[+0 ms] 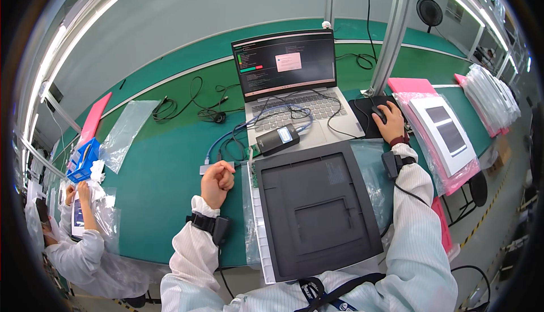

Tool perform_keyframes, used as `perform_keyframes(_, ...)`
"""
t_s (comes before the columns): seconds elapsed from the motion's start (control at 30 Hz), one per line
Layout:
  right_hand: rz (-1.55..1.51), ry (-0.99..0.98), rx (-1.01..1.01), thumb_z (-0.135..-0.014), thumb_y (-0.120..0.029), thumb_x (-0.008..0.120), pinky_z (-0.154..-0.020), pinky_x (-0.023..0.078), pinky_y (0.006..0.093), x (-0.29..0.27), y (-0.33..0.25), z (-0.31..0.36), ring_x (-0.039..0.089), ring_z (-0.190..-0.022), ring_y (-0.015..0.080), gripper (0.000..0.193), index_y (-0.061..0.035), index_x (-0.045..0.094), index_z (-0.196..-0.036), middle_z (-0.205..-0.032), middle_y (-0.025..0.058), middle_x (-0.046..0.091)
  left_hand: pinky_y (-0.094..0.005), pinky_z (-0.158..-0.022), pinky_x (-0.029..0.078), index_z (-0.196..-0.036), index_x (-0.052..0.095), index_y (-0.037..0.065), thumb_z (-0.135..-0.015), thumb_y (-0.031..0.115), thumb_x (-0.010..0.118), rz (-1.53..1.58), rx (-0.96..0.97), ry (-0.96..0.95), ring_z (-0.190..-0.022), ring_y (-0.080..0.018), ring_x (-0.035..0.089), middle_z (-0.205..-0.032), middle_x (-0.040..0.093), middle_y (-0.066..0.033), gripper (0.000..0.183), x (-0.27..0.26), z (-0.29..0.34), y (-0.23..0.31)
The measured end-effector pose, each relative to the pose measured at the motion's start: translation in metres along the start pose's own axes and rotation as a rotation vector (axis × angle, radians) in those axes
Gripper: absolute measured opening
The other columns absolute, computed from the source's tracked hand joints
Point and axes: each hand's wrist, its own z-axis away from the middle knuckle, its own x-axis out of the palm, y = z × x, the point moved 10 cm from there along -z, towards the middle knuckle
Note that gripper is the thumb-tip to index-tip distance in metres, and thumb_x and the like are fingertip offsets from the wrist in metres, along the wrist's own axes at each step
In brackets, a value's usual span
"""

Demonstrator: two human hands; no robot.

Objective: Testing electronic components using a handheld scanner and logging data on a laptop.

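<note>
My left hand (217,184) rests palm up on the green table, its fingers curled into a loose fist with nothing visible in them. Just beyond it lies a small grey box (207,169) with a blue cable. My right hand (389,122) is over a dark computer mouse (379,114) on a black mouse pad (359,124). Between my forearms lies a black rectangular panel (306,199) on a white frame (264,244), with a strip of green circuit board at its upper left edge. Past it stands an open laptop (286,65), a pale pop-up window on its dark screen.
A black adapter box (277,139) and tangled cables lie on the laptop. White-framed panels (442,133) on pink foam are at the right, with a bagged stack (492,99) beyond. A metal post (391,40) rises behind my right hand. A co-worker (85,221) handles a panel near a blue bin (83,162).
</note>
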Motion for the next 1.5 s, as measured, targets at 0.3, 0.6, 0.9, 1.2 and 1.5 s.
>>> perform_keyframes(0.3,0.006,-0.029,0.017,-0.079,-0.039,0.062,-0.091,0.04,0.0435,0.005,0.0,0.0,0.047,-0.111,0.0353,0.041,-0.0142,0.057,-0.111,-0.121,0.0169,0.05,-0.0247,-0.043,0.019,-0.079,0.054,0.001,-0.088,0.019,0.038,-0.036,-0.01,-0.026,-0.041,-0.0077,0.022,-0.047,0.028,0.0023,0.025,0.003,0.002,0.001)
perform_keyframes(0.6,-0.061,0.143,0.103,-0.08,-0.042,0.06,-0.09,0.04,0.0422,-0.011,0.024,0.004,0.05,-0.106,0.0338,0.053,-0.0051,0.05,-0.116,-0.11,0.0167,0.054,-0.0244,-0.04,0.018,-0.079,0.053,0.002,-0.089,0.022,0.041,0.012,-0.025,-0.062,-0.041,-0.0073,0.022,-0.047,0.026,0.0035,0.025,0.003,-0.003,-0.003)
perform_keyframes(0.9,-0.151,0.329,0.264,-0.078,-0.051,0.058,-0.086,0.042,0.0444,-0.025,0.025,0.004,0.053,-0.101,0.0362,0.056,-0.0033,0.054,-0.108,-0.107,0.0183,0.056,-0.0228,-0.037,0.018,-0.083,0.048,0.005,-0.091,0.02,0.038,0.015,-0.01,-0.127,-0.038,-0.0059,0.021,-0.047,0.024,0.0037,0.019,-0.013,-0.002,-0.001)
perform_keyframes(1.2,-0.119,0.368,0.415,-0.078,-0.056,0.054,-0.084,0.043,0.0438,-0.037,0.043,0.018,0.054,-0.098,0.0347,0.059,-0.0044,0.054,-0.108,-0.104,0.0172,0.055,-0.0237,-0.035,0.016,-0.083,0.048,0.005,-0.092,0.02,0.035,-0.025,0.001,-0.057,-0.037,-0.007,0.019,-0.046,0.024,0.0018,0.022,-0.011,-0.006,-0.006)
perform_keyframes(1.5,-0.283,0.38,0.536,-0.079,-0.053,0.056,-0.087,0.042,0.0435,-0.036,0.058,0.026,0.052,-0.102,0.0383,0.063,-0.0005,0.052,-0.113,-0.107,0.0225,0.051,-0.028,-0.044,0.016,-0.087,0.061,0.002,-0.088,0.026,0.049,-0.032,-0.041,-0.228,-0.043,-0.0111,0.014,-0.046,0.023,-0.0001,0.028,0.007,0.001,-0.001)
